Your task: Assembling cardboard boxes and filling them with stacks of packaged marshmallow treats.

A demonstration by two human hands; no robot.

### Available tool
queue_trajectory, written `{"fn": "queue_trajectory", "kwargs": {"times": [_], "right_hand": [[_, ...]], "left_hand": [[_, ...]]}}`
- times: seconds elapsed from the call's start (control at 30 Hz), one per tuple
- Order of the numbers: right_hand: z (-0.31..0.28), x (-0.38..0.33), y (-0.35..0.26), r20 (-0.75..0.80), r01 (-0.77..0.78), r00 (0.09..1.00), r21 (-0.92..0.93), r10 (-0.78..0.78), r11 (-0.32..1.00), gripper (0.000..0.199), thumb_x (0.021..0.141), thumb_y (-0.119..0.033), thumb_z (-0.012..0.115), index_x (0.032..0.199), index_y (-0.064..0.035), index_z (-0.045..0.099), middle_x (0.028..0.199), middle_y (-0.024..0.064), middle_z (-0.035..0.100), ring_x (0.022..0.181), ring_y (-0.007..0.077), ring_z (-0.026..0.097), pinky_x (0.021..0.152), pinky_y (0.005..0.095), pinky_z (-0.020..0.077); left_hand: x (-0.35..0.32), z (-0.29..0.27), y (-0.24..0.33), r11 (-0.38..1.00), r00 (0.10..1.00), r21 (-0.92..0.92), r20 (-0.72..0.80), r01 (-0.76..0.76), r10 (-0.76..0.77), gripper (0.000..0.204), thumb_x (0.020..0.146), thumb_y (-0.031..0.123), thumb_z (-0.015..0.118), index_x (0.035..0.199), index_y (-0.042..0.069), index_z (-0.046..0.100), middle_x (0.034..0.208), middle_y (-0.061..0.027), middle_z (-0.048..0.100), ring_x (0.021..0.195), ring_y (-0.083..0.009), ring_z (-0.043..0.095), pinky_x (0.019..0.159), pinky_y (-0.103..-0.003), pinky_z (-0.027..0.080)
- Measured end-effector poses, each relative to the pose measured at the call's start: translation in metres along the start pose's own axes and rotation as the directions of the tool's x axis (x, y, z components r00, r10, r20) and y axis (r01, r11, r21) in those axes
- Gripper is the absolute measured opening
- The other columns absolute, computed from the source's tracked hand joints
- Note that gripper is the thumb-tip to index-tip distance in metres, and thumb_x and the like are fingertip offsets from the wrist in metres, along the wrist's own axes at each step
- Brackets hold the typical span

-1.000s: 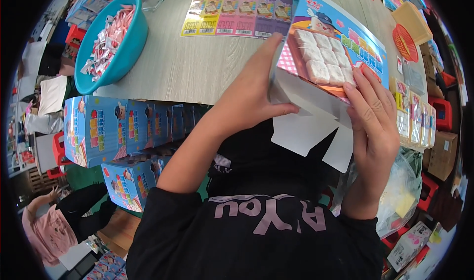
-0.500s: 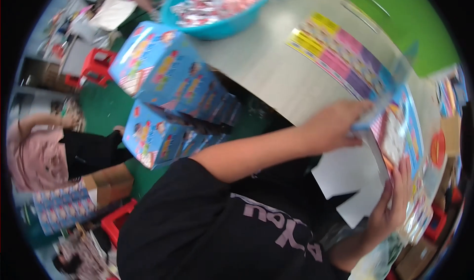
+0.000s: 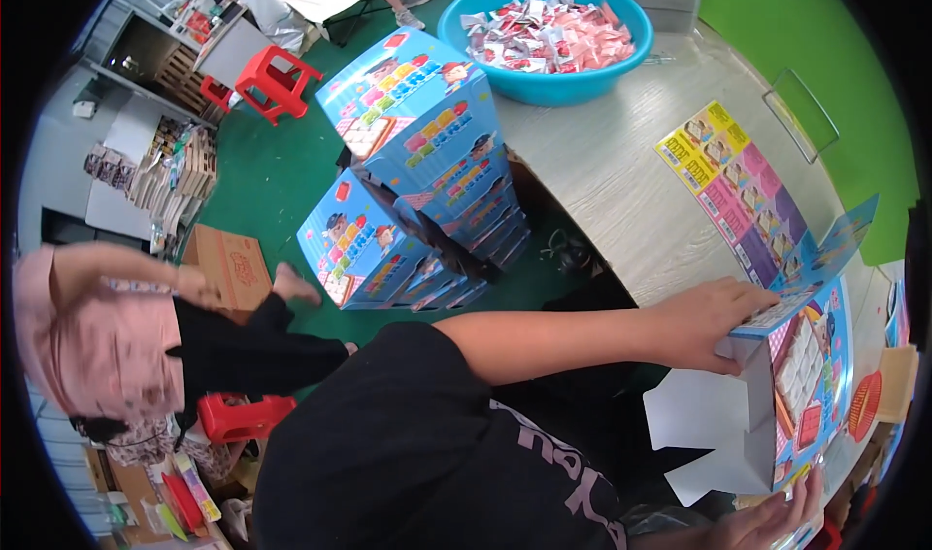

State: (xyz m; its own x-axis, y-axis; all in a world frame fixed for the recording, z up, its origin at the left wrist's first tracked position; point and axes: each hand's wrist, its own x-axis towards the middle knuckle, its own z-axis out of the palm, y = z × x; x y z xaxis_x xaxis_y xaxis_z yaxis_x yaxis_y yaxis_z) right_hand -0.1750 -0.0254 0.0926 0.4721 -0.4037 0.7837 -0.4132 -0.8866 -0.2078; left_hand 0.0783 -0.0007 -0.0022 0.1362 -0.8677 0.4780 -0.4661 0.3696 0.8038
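A blue printed carton leans at the table's right side, its white inner flaps spread toward my body and its blue lid flap raised. My left hand grips the carton's upper corner, fingers over the printed edge and thumb by the white flap. Beyond that hand lies a yellow, pink and purple printed sheet. At the carton's lower end is my right hand, its fingers stretched out beside the printed side. The picture's lower edge cuts off part of this hand.
A turquoise basin of small wrapped packets stands at the table's far end. Left of the table, blue printed boxes are stacked. A person in pink is by a brown carton. An orange basket sits at right.
The view has shifted and sharpened. My left hand has come from the raised blue flap onto the carton's corner. My right hand has slid down to the carton's lower end.
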Motion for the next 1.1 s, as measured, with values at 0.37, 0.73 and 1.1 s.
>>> {"fn": "queue_trajectory", "kwargs": {"times": [0.37, 0.73, 1.1], "right_hand": [[-0.023, -0.063, 0.02, 0.459, -0.488, 0.804, 0.145, 0.378, 0.861, 0.114, 0.087, -0.045, 0.076, 0.161, -0.0094, -0.003, 0.167, 0.0199, 0.001, 0.15, 0.0381, 0.016, 0.118, 0.053, 0.0224], [-0.021, -0.117, 0.035, 0.376, -0.701, 0.695, 0.542, 0.613, 0.463, 0.15, 0.055, -0.064, 0.09, 0.159, -0.0002, 0.002, 0.161, 0.0193, 0.018, 0.145, 0.0313, 0.029, 0.118, 0.0463, 0.0233], [-0.009, -0.081, 0.025, 0.776, -0.849, 0.476, 0.284, 0.413, 0.445, 0.119, 0.063, -0.024, 0.095, 0.152, 0.0045, 0.022, 0.146, 0.0188, 0.045, 0.136, 0.0273, 0.044, 0.112, 0.0385, 0.0346]], "left_hand": [[-0.007, 0.005, -0.003, 0.999, 0.999, 0.044, 0.041, -0.025, 0.023, 0.09, 0.072, 0.027, 0.084, 0.145, 0.002, 0.037, 0.136, -0.0221, 0.051, 0.123, -0.0412, 0.051, 0.104, -0.048, 0.041], [-0.008, 0.001, 0.003, 0.999, 0.997, 0.045, 0.075, -0.011, 0.008, 0.09, 0.07, 0.023, 0.085, 0.143, 0.001, 0.039, 0.136, -0.0219, 0.053, 0.123, -0.0419, 0.052, 0.103, -0.049, 0.042], [-0.005, 0.012, 0.004, 0.996, 0.996, 0.035, -0.031, 0.083, -0.082, 0.065, 0.073, 0.023, 0.085, 0.127, 0.002, 0.055, 0.122, -0.0172, 0.062, 0.112, -0.0386, 0.062, 0.094, -0.045, 0.049]]}}
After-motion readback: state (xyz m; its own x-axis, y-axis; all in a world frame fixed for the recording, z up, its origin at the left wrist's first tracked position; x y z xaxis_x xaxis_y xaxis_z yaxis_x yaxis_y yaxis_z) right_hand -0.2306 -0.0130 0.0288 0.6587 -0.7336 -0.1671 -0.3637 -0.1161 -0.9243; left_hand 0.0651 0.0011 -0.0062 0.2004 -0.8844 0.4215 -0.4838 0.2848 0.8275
